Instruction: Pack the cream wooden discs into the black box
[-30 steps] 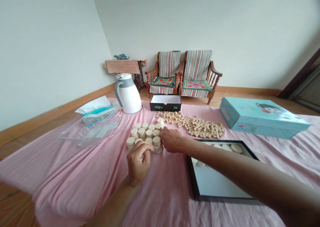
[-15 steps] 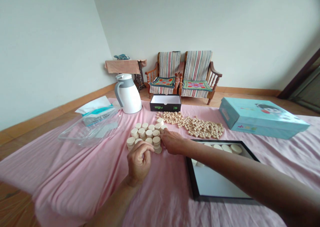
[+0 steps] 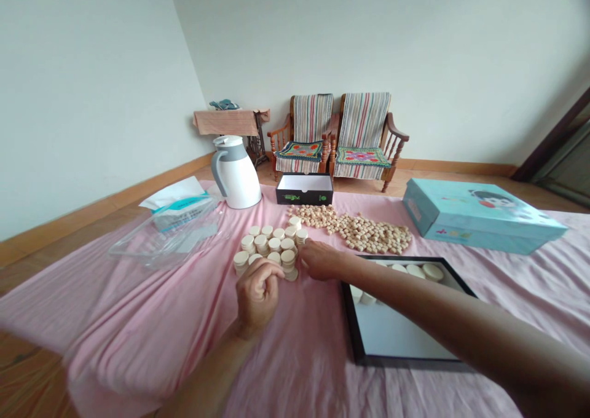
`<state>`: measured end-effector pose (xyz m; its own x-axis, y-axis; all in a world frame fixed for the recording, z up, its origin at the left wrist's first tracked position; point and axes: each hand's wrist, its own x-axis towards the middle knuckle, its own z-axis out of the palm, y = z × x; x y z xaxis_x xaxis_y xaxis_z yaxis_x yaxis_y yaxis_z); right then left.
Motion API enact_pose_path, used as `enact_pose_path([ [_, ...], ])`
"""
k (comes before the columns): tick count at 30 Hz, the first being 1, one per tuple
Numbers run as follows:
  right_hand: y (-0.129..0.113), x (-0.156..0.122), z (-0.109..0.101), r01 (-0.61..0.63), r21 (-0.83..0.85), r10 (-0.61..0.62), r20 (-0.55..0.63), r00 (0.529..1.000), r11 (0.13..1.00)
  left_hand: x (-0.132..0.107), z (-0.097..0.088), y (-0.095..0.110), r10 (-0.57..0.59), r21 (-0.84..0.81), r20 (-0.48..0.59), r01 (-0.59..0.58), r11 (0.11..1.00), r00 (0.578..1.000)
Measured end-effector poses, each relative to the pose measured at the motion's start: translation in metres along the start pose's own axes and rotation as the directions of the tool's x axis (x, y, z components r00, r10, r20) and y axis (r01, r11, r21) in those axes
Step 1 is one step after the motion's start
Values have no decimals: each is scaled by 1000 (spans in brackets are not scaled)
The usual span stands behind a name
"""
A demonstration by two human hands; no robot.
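Note:
Several short stacks of pale round wooden discs (image 3: 261,242) stand close together on the pink cloth. My left hand (image 3: 257,292) is at their front edge, its fingers curled in and the thumb side turned up. Whether anything is inside those fingers is hidden. Reaching across from the right, my right hand (image 3: 322,259) is closed at the right-hand stacks, its fingertips on discs there and partly out of sight. Under my right forearm lies a shallow black-rimmed box tray (image 3: 410,338) with more discs (image 3: 415,271) standing in rows along its far side.
Small wooden pieces (image 3: 375,233) lie heaped behind my right hand. Beyond them stands an open black box (image 3: 304,197). A white and grey jug (image 3: 242,181), a clear plastic tray (image 3: 138,243) and a tissue pack (image 3: 182,209) are left; a light-blue box (image 3: 479,218) is right.
My right hand has shifted slightly to the right, away from the stacks' edge. My left hand has hardly moved.

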<state>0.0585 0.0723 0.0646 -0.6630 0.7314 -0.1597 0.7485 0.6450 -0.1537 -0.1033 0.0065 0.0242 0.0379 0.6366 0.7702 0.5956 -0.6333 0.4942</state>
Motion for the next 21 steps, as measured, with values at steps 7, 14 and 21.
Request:
enact_pose_path([
  [7, 19, -47, -44, -57, -41, 54, -63, 997, 998, 0, 1, -2, 4, 6, 35, -5, 1000, 999],
  [14, 58, -143, -75, -207, -21, 206, -34, 978, 978, 2, 4, -4, 49, 19, 24, -49, 999, 999],
  [21, 76, -214, -45, -351, -58, 356, 97, 930, 934, -2, 12, -7, 83, 63, 50, -86, 994, 995],
])
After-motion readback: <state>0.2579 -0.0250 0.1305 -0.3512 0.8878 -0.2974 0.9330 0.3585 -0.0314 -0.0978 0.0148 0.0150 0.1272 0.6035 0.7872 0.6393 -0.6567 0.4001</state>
